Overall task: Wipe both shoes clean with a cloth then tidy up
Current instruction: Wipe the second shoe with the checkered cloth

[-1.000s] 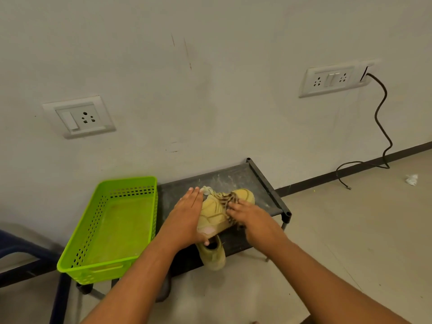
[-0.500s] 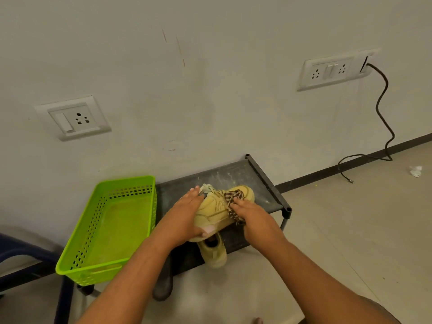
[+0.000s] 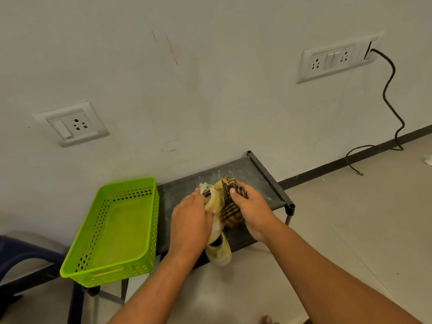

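Observation:
My left hand (image 3: 190, 220) grips a yellow shoe (image 3: 214, 202), tilted on its side above the black rack (image 3: 268, 185). My right hand (image 3: 251, 210) presses a brown striped cloth (image 3: 230, 205) against the shoe's right side. White laces stick out at the shoe's far end. A second yellow shoe (image 3: 218, 252) lies lower, at the rack's front edge, partly hidden by the held shoe and my left wrist.
A lime green plastic basket (image 3: 112, 230) sits left of the shoes on the rack. The wall stands right behind the rack. A dark blue chair (image 3: 21, 253) is at the far left. A black cable (image 3: 388, 94) hangs from the right wall socket to the floor.
The shoe has turned more onto its side in my left hand. My right hand has slid the cloth up over the shoe, and more of the cloth now shows.

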